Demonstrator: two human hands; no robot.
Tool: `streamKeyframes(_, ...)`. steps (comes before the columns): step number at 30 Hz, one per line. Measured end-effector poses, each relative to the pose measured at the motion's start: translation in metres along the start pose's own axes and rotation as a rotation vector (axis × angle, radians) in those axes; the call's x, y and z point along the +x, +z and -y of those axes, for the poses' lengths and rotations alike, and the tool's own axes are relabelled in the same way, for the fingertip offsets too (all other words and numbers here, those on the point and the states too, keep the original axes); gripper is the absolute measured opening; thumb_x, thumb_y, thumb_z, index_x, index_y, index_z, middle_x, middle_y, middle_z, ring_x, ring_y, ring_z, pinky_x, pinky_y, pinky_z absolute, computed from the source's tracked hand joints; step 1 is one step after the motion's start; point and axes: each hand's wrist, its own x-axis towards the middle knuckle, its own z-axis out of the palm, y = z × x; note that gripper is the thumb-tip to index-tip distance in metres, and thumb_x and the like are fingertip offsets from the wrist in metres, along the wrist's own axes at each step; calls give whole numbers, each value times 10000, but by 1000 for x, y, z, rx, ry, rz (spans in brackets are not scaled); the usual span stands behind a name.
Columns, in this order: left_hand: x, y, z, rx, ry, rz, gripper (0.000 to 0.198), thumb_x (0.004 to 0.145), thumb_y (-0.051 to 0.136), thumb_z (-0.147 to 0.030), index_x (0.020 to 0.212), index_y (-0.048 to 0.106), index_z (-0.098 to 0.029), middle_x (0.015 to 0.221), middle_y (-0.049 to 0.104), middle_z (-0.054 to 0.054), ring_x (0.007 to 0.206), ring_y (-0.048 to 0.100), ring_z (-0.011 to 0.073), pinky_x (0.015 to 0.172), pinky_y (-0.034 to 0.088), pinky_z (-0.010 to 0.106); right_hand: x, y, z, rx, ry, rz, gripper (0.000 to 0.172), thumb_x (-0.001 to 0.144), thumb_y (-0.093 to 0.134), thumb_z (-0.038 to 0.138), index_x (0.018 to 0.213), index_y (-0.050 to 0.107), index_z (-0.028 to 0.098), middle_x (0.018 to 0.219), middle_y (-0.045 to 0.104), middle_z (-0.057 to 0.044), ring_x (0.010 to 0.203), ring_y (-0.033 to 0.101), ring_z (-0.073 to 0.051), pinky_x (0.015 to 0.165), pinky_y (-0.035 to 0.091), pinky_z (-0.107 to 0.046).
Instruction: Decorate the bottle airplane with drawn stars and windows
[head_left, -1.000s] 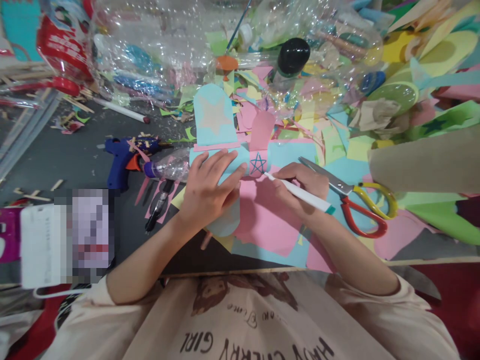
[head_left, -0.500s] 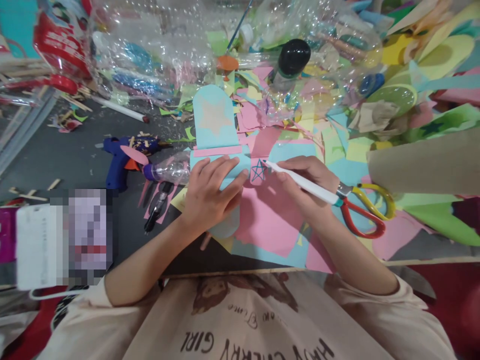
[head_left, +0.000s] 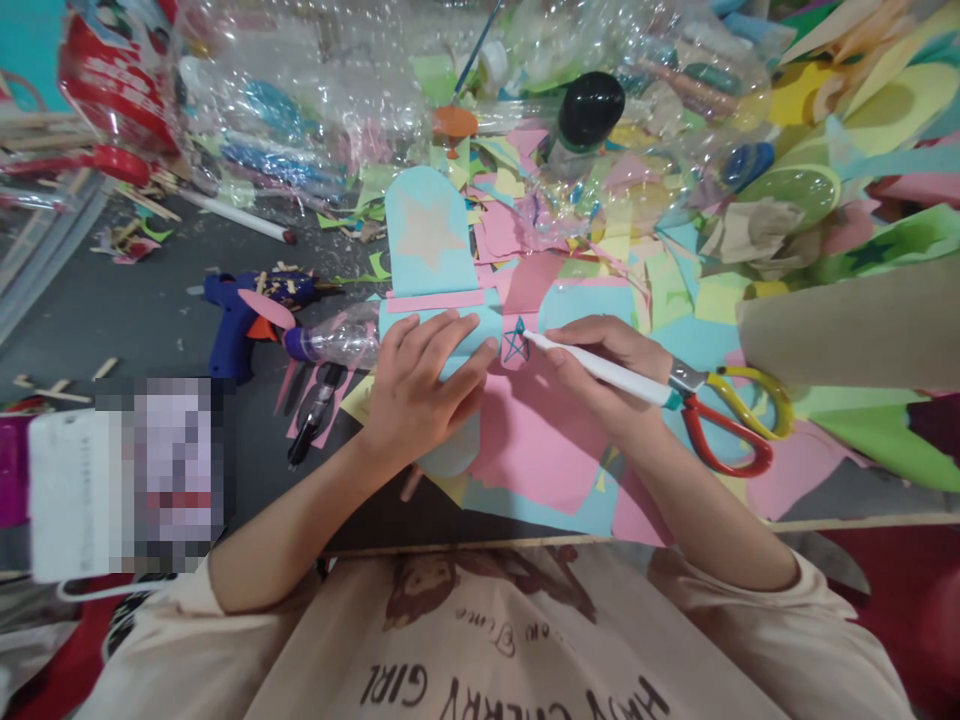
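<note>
1. I watch through one camera on the wearer's head, facing forward and steeply down.
2. The wearer's shirt [head_left: 480, 640] fills the bottom edge; the marker [head_left: 619, 376] sits near the centre, within arm's reach, the surface [head_left: 150, 310] spreading beyond.

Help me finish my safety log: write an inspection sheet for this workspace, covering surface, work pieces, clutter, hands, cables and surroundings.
Surface: dark table, partly covered with coloured paper.
Work pieces: light-blue wrap on clear bottle; pink band bearing teal star.
Clutter: glue gun, scissors, paper scraps, clear plastic.
Hands: left hand spread on the wrap; right hand holds white marker, tip at the star.
Cables: white loop, lower left; cannot tell whether a cable.
Surroundings: red area, lower right, unidentified.
</note>
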Motion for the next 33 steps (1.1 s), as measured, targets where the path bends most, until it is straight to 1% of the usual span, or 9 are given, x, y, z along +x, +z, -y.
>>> streamKeyframes(2,0,0,0,-2,0,0,279,899,597,-186,1177,583,-212,1207,675,117,1179,615,250,1023,437,443,0,0,0,-10,-9,-21,62,867,662,278,883,699,231,760,737,-8,626,674,-137,529,528,-251)
streamKeyframes(4,0,0,0,-13,-4,6,291,899,593,-182,1187,580,-217,1215,673,117,1184,612,251,1027,433,447,0,0,1,-15,-17,-15,61,864,662,271,888,700,230,760,737,-5,624,671,-134,526,523,-247)
streamKeyframes(7,-1,0,0,-17,-10,19,313,904,572,-183,1211,567,-248,1235,668,102,1196,609,249,1030,430,451,0,0,1,-26,-14,6,76,860,663,295,867,699,228,750,733,-5,629,672,-137,533,522,-250)
streamKeyframes(12,-1,0,0,-7,-23,43,328,903,569,-184,1221,560,-264,1251,663,92,1199,610,253,1036,429,464,0,1,0,-44,23,-14,104,865,650,318,885,695,227,759,735,-5,627,666,-137,537,527,-256)
streamKeyframes(16,-1,0,0,-4,-13,22,316,906,572,-183,1214,560,-252,1237,668,93,1192,613,246,1028,437,456,0,0,1,-41,26,13,103,862,653,320,866,698,228,750,732,-5,625,667,-140,531,522,-254)
streamKeyframes(21,1,0,0,14,-5,8,268,908,583,-194,1172,569,-237,1212,679,93,1172,624,239,1011,449,443,0,1,2,-29,-13,-11,52,858,651,260,858,695,232,748,732,7,632,667,-130,543,521,-244)
streamKeyframes(26,1,0,0,-2,-4,12,281,904,591,-184,1180,564,-232,1215,676,102,1177,619,243,1020,435,442,-1,0,1,-52,-15,-14,62,861,649,280,856,695,238,747,724,-2,631,661,-142,532,515,-261)
streamKeyframes(33,2,-1,0,19,5,-2,261,897,599,-177,1155,576,-206,1186,688,112,1145,638,250,1007,445,437,-1,0,-1,13,-34,-14,32,859,662,219,866,688,236,741,716,14,623,651,-124,528,499,-239)
